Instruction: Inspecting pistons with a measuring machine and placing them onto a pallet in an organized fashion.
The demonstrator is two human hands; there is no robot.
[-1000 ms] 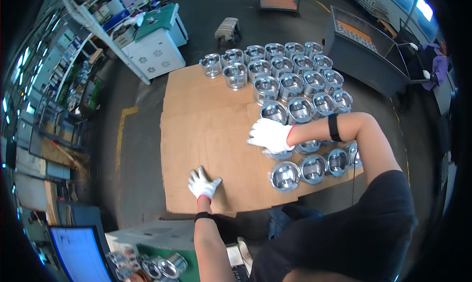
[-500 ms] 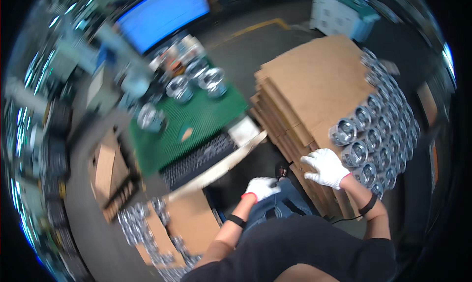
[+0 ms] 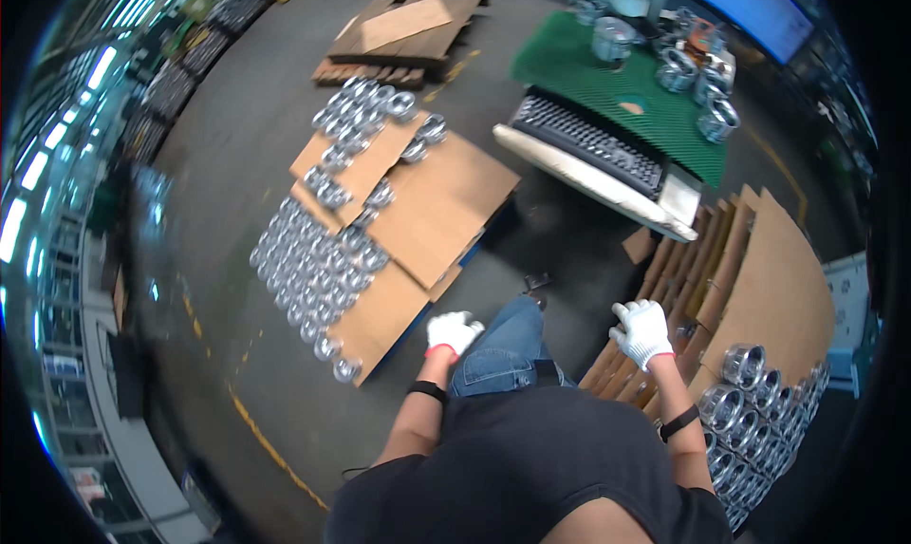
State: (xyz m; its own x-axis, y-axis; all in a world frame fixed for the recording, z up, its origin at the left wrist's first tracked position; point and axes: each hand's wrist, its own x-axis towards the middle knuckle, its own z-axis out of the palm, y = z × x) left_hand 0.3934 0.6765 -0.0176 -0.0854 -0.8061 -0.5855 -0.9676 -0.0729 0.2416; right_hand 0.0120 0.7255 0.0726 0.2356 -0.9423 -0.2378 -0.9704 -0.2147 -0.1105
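Note:
My left hand (image 3: 454, 332), in a white knit glove, hangs beside my thigh with its fingers loosely apart and nothing in it. Gloved the same way, my right hand (image 3: 642, 332) is held out with spread fingers, beside the near edge of the cardboard stack (image 3: 773, 278) on the right, and it holds nothing. Shiny ring-shaped metal parts (image 3: 743, 364) stand in rows on that stack. On the left, a lower pile of cardboard sheets (image 3: 446, 197) bears many similar metal rings (image 3: 313, 269), the nearest of them apart from my left hand.
Ahead is a bench with a green ribbed mat (image 3: 579, 65), a black keyboard (image 3: 593, 145), a few metal rings (image 3: 614, 39) and a lit monitor (image 3: 754, 8). A wooden pallet (image 3: 418, 41) lies farther off. Yellow lines (image 3: 270, 444) mark the grey floor.
My view has swung left, bringing the left pile nearer the middle and shifting the bench and right stack rightward. Both hands stay empty; the left one now sits farther out beside my thigh.

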